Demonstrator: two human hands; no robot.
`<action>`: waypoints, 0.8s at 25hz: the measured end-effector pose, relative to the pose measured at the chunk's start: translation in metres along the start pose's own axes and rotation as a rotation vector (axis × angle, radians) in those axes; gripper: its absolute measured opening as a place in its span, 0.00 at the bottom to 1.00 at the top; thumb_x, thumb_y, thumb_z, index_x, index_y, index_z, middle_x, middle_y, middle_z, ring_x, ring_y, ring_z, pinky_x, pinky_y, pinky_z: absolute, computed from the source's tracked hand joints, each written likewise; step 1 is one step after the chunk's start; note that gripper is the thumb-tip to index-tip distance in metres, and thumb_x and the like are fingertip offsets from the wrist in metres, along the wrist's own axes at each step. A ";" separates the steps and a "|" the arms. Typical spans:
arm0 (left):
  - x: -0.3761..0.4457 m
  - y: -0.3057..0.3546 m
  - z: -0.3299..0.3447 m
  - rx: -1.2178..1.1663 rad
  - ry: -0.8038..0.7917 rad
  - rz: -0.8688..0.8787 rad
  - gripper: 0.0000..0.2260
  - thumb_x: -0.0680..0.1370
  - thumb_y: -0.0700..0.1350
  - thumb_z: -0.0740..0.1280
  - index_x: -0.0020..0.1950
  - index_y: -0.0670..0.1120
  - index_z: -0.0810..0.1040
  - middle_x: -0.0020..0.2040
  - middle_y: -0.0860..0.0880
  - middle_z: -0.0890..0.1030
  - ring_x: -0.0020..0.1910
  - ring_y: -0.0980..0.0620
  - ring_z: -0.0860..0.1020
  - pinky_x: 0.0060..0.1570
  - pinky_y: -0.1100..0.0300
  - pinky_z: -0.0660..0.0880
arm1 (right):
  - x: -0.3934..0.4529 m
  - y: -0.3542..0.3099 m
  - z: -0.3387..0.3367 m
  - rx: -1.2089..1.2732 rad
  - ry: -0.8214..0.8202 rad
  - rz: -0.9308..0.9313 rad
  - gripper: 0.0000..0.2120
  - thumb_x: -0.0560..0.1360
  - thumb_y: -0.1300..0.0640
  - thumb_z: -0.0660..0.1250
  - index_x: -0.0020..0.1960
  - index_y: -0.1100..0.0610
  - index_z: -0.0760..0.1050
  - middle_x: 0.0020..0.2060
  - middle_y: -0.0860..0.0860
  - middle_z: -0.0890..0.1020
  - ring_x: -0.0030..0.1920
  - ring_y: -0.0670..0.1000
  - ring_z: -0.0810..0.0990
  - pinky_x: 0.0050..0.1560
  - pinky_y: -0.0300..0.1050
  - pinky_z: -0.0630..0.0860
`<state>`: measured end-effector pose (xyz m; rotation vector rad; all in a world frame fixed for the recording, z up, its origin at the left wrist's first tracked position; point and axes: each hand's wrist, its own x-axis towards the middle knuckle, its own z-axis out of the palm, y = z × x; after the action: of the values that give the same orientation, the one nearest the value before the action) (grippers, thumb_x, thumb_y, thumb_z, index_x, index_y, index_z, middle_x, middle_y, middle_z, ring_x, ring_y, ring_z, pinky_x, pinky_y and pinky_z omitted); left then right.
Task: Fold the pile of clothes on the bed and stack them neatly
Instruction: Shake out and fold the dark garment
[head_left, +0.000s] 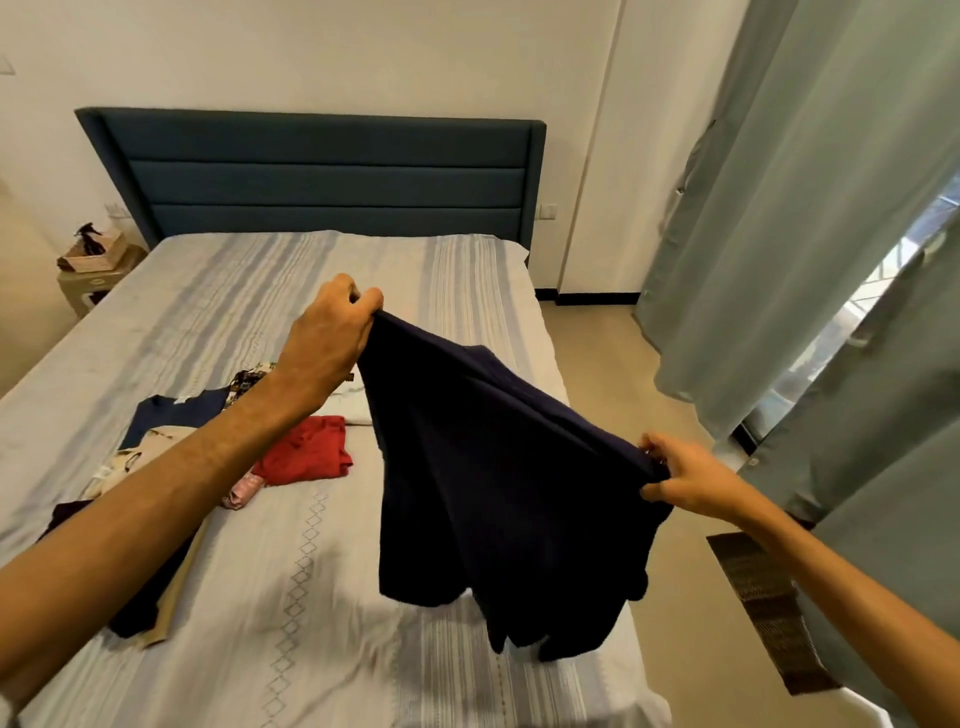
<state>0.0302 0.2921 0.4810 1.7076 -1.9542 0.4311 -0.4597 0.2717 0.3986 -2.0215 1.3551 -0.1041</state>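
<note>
Head | striped bed (322, 597); grey curtains (810, 234) | both hands pinch navy garment (498, 483)

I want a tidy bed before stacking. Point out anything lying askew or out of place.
The clothes left of the red top lie unfolded and overlapping, some under the left arm. The dark garment hangs off the bed, held up by the left hand and right hand.
</note>
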 end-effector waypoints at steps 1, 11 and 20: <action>-0.004 -0.001 -0.003 -0.030 0.013 -0.030 0.07 0.85 0.42 0.58 0.55 0.42 0.74 0.48 0.42 0.71 0.43 0.44 0.71 0.35 0.48 0.73 | 0.005 -0.004 0.005 -0.210 0.057 0.005 0.14 0.67 0.54 0.70 0.51 0.55 0.74 0.43 0.50 0.80 0.46 0.56 0.81 0.44 0.48 0.77; -0.092 -0.028 -0.022 -0.701 0.060 -0.678 0.13 0.85 0.44 0.54 0.49 0.47 0.78 0.41 0.49 0.78 0.40 0.53 0.75 0.40 0.54 0.70 | 0.000 -0.041 0.073 -0.634 0.963 -0.414 0.09 0.73 0.68 0.69 0.48 0.56 0.76 0.37 0.57 0.78 0.31 0.59 0.71 0.41 0.46 0.54; -0.413 -0.063 0.059 -0.125 -0.640 0.187 0.10 0.78 0.49 0.58 0.50 0.47 0.77 0.41 0.47 0.79 0.36 0.47 0.78 0.32 0.57 0.76 | -0.111 0.080 0.307 -0.081 -0.037 0.114 0.16 0.69 0.63 0.64 0.44 0.43 0.64 0.35 0.50 0.77 0.35 0.51 0.75 0.39 0.52 0.74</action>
<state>0.1173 0.5898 0.1950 1.7206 -2.5315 -0.2100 -0.4431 0.4998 0.1527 -1.9970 1.4694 0.0397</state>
